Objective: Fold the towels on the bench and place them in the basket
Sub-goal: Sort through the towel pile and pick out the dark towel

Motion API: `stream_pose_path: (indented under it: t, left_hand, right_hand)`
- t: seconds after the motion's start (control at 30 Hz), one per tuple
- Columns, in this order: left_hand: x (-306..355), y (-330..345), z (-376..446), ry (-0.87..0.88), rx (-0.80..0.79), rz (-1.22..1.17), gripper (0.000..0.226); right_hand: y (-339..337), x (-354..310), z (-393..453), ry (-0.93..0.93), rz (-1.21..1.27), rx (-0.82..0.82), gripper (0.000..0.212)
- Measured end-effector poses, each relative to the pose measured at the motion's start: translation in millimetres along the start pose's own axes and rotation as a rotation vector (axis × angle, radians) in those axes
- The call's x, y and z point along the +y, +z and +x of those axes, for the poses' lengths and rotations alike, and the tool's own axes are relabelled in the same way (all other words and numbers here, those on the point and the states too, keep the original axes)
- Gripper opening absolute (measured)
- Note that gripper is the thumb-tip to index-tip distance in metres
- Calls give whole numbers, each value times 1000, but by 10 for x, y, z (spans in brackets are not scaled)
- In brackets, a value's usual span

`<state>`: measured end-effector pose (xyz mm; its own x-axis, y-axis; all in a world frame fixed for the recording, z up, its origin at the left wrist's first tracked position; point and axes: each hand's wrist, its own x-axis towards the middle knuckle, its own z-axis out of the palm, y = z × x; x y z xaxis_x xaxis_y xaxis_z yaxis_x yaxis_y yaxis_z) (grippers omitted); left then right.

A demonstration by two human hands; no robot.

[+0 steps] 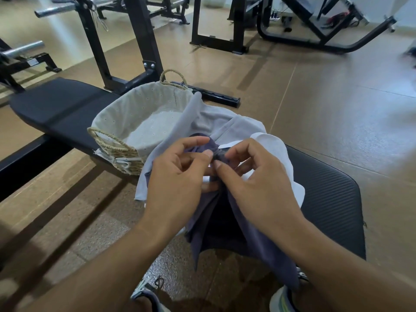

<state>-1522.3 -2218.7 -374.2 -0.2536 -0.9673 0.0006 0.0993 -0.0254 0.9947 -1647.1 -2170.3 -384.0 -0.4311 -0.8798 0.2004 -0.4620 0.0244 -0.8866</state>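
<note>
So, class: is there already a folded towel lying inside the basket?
No. The woven basket shows only its pale dotted lining, while the purple towel is pinched between the left hand and right hand.

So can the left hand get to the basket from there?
Probably yes. The basket sits on the bench just ahead and left of the left hand, with nothing between them. But that hand pinches the purple towel together with the right hand, so its grip is busy.
</note>
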Motion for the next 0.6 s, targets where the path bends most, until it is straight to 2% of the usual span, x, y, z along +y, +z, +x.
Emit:
stream_pose_path:
  t: [0.13, 0.37, 0.43, 0.47, 0.53, 0.6]
  left_hand:
    - [29, -14, -15, -6, 25, 12, 20]
    - [50, -31, -4, -15, -2, -23, 24]
    - [-11, -106, 70, 104, -16, 173, 30]
    - [-7, -151, 100, 187, -81, 330, 36]
    - [62, -244, 135, 331, -324, 551, 48]
    - [165, -310, 142, 402, -531, 599, 39]
  right_hand:
    - [14, 2, -28, 13, -62, -18, 30]
    - [24, 0, -37, 1, -19, 49, 16]
    - [-2, -42, -53, -34, 18, 46, 15]
    - [-27, -80, -63, -65, 56, 29, 16]
    - [-125, -174, -84, -127, 176, -40, 17]
    - [-290, -266, -95, -177, 317, -148, 17]
